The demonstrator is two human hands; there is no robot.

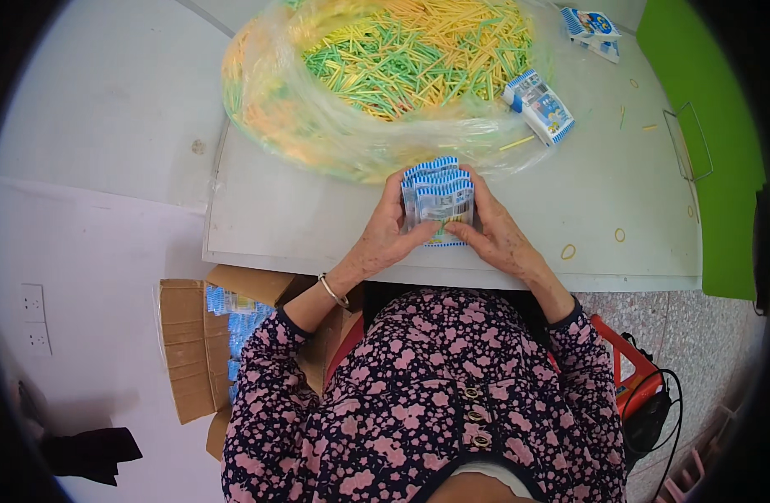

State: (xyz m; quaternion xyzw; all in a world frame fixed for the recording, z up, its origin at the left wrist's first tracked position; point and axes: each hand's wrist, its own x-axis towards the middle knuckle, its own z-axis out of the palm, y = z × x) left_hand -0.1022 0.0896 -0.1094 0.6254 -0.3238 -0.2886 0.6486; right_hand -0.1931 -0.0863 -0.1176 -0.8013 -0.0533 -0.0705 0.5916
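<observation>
Both of my hands hold one stack of small blue-and-white printed packets (438, 194) upright on the grey table (318, 218). My left hand (385, 235) grips the stack's left side, with a thin bangle on that wrist. My right hand (496, 233) closes on the right side, its fingers across the packets' front. Just beyond the stack lies a big clear plastic bag (377, 75) full of thin yellow, green and orange sticks.
Bundles of the same packets lie at the bag's right (540, 106) and at the far right (592, 29). Rubber bands (568, 251) and loose sticks dot the table's right side. A cardboard box (196, 344) with blue packets stands at my left. A green surface (720, 142) borders the right.
</observation>
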